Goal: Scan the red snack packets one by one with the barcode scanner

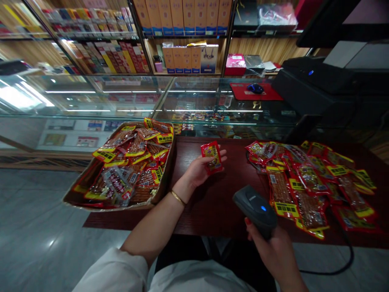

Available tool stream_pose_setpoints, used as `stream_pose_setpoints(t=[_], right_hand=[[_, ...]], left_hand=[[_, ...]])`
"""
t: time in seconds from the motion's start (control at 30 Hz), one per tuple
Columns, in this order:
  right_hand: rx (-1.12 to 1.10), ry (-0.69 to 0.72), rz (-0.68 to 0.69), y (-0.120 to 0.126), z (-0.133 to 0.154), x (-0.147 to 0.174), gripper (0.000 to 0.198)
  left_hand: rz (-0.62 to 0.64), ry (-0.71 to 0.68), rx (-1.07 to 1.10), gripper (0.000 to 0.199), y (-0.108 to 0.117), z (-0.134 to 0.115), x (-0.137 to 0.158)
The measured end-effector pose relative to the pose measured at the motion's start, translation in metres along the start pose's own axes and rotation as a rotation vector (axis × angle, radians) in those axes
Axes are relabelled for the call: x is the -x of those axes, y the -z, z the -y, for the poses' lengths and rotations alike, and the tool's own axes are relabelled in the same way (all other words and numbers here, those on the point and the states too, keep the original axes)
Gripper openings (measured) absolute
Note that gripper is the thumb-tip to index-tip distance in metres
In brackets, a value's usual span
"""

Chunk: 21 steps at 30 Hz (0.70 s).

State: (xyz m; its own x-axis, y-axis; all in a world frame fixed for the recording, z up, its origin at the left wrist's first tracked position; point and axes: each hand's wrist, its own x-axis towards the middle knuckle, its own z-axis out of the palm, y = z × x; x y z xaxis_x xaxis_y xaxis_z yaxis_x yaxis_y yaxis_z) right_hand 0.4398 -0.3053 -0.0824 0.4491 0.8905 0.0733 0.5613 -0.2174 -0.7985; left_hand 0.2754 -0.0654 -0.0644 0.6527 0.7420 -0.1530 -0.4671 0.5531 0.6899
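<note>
My left hand (199, 169) holds a small red snack packet (212, 157) above the dark wooden counter (209, 207), its thumb across the front and the fingers behind. In my right hand (272, 247) is a black barcode scanner (255, 209) with a lit blue light, its head angled toward the left. To the left stands a cardboard box (168, 178) filled with red and yellow snack packets (136, 144). Over on the right, a loose pile of similar packets (310, 174) lies on the counter.
Behind the counter runs a glass display case (121, 95). On it rest a red mat (237, 92) and a computer mouse (255, 88). Dark till equipment (316, 87) stands at the right. The scanner's cable (349, 259) loops past the counter's front edge. Shelves hold boxed goods (182, 18).
</note>
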Motion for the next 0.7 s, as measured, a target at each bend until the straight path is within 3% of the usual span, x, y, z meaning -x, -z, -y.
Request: stream_pose_setpoints(t=[0.3, 0.47, 0.57, 0.7], right_hand=[[0.005, -0.036, -0.017, 0.000, 0.004, 0.000, 0.059], [0.010, -0.004, -0.028, -0.001, -0.003, -0.001, 0.053], [-0.009, 0.029, -0.004, 0.000, -0.006, 0.001, 0.046], [-0.016, 0.041, -0.007, 0.006, -0.009, 0.010, 0.040]], left_hand=[[0.009, 0.009, -0.057, 0.066, -0.005, 0.001, 0.000], [0.003, 0.052, 0.014, 0.049, -0.004, 0.002, -0.001], [-0.115, 0.108, -0.043, 0.038, -0.003, 0.007, -0.005], [-0.347, 0.116, -0.295, 0.022, -0.006, 0.021, -0.012]])
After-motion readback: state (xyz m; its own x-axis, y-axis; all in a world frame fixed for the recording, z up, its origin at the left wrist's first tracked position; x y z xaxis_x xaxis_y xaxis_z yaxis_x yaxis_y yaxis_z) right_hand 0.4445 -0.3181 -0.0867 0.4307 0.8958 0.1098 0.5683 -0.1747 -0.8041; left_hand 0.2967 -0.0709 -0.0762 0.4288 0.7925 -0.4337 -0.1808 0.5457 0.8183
